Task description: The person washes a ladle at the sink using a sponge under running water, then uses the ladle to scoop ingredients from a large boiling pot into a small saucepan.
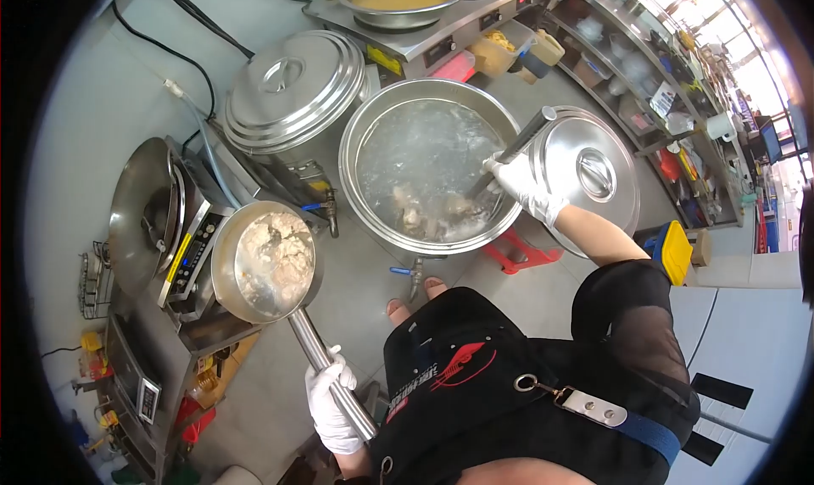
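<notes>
My left hand (333, 400), in a white glove, is wrapped round the metal handle of a deep round pan (222, 269). Pale chunks of food (278, 256) lie in that pan. At the right rim of a large steel pot (349, 167), my gloved right hand (519, 184) grips a thick metal handle (534, 133). The lower end of this tool goes down into the cloudy water, where it cannot be made out. Some pale chunks (409, 209) show in the water near the pot's front side.
A lidded steel pot (292, 86) stands behind on the left, and a round lid (593, 167) lies right of the open pot. A wok (140, 218) is at far left. A red stool (521, 252) and a blue-handled tap (411, 271) are low in front.
</notes>
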`<state>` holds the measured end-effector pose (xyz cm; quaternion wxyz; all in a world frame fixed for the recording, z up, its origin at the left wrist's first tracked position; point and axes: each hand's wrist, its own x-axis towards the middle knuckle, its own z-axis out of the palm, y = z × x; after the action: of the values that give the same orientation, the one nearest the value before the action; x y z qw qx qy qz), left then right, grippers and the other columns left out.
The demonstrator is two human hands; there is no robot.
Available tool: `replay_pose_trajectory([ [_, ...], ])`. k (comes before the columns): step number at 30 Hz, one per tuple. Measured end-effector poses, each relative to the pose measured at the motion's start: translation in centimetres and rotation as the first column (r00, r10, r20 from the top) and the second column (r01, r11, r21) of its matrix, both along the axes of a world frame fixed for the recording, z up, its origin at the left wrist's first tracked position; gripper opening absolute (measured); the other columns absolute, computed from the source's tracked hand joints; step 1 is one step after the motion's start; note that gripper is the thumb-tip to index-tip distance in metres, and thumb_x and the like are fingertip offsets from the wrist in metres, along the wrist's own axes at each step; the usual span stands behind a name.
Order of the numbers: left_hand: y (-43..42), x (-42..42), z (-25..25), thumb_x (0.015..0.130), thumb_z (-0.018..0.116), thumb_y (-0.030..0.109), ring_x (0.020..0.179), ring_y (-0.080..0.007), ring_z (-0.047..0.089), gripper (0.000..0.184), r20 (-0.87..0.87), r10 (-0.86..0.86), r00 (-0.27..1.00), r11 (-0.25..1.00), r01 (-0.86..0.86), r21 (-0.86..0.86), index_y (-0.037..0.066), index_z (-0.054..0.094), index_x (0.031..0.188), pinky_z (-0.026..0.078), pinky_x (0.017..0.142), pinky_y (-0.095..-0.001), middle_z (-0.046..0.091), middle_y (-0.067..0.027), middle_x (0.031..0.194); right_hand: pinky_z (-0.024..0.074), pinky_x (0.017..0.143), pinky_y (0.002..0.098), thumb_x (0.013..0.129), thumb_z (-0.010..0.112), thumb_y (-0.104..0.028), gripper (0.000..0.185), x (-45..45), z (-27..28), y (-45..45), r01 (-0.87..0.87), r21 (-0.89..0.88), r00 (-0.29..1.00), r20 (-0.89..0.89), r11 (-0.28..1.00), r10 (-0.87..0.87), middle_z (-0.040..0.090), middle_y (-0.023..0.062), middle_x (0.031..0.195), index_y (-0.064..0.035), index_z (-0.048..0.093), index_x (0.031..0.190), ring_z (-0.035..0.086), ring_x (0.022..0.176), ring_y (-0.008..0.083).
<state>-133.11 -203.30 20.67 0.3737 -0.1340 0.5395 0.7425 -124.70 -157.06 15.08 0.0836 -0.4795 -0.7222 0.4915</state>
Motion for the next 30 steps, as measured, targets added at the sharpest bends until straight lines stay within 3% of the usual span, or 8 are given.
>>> replay_pose_trajectory([
  [7,-0.9,0.0,-0.2,0.082,0.058,0.005,0.06,-0.0144,0.053,0.037,0.005,-0.032,0.999,0.999,0.032,0.013,-0.009,0.051,0.115,0.044,0.054,-0.0282,0.055,-0.0093,0.082,0.057,0.049,0.0314,0.086,0.062,-0.013,0.023,-0.4,-4.3,-0.1,0.348,-0.326,0.9,-0.146,0.879,-0.41,0.07,0.0156,0.085,0.0073,0.063,0.098,0.068,0.057,0.0239],
  [10,-1.1,0.2,0.3,0.082,0.058,0.004,0.059,-0.0149,0.054,0.037,0.004,-0.003,1.0,1.0,0.003,0.008,-0.009,0.052,0.116,0.045,0.053,-0.0286,0.056,-0.0097,0.083,0.0578,0.047,0.0312,0.086,0.062,-0.012,0.025,-0.8,-3.9,-1.4,0.395,-0.331,0.832,-0.266,0.857,-0.486,0.07,0.0172,0.091,0.0094,0.062,0.098,0.068,0.057,0.0259],
  [14,-1.7,-0.1,0.3,0.082,0.058,0.003,0.059,-0.0151,0.054,0.037,0.01,0.0,1.0,1.0,0.0,0.007,-0.009,0.053,0.116,0.046,0.053,-0.0288,0.056,-0.0095,0.083,0.0583,0.053,0.0339,0.088,0.061,-0.019,0.027,-1.0,-3.0,-1.1,0.323,-0.371,0.868,-0.25,0.871,-0.429,0.071,0.0149,0.097,0.0045,0.063,0.101,0.068,0.058,0.0235],
  [15,-1.9,-0.2,0.2,0.082,0.059,0.003,0.059,-0.0151,0.054,0.037,0.008,-0.004,1.0,1.0,0.004,0.008,-0.009,0.053,0.116,0.046,0.053,-0.0288,0.056,-0.0094,0.082,0.0576,0.059,0.0342,0.09,0.06,-0.022,0.026,-1.1,-2.9,-1.4,0.299,-0.286,0.863,-0.327,0.91,-0.386,0.071,0.0132,0.095,0.001,0.064,0.103,0.068,0.064,0.0211],
  [18,-2.2,-0.3,0.1,0.082,0.059,0.003,0.06,-0.0151,0.055,0.037,0.012,-0.006,1.0,1.0,0.005,0.013,-0.008,0.053,0.116,0.046,0.053,-0.0288,0.056,-0.009,0.082,0.0552,0.06,0.032,0.091,0.06,-0.022,0.024,-0.4,-0.7,-1.2,0.208,-0.251,0.935,-0.234,0.945,-0.268,0.07,0.0117,0.09,-0.0021,0.065,0.104,0.067,0.069,0.019],
  [24,-2.6,-0.3,-0.1,0.082,0.06,0.004,0.06,-0.0143,0.054,0.036,0.013,-0.003,1.0,1.0,0.003,0.017,-0.008,0.053,0.116,0.045,0.053,-0.028,0.055,-0.0083,0.082,0.0506,0.062,0.0274,0.096,0.057,-0.021,0.019,1.4,-1.5,-0.2,0.096,-0.107,0.88,-0.455,0.99,-0.135,0.069,0.0078,0.085,-0.0058,0.066,0.104,0.065,0.069,0.0152],
  [30,-2.4,-0.5,0.0,0.082,0.06,0.006,0.06,-0.0136,0.053,0.037,0.007,-0.02,1.0,1.0,0.02,-0.005,-0.008,0.053,0.115,0.045,0.054,-0.0272,0.055,-0.0078,0.082,0.0505,0.065,0.0258,0.097,0.058,-0.022,0.019,2.9,1.6,-1.4,0.013,0.09,0.924,-0.382,0.996,0.022,0.069,0.004,0.084,-0.0063,0.067,0.102,0.065,0.075,0.0117],
])
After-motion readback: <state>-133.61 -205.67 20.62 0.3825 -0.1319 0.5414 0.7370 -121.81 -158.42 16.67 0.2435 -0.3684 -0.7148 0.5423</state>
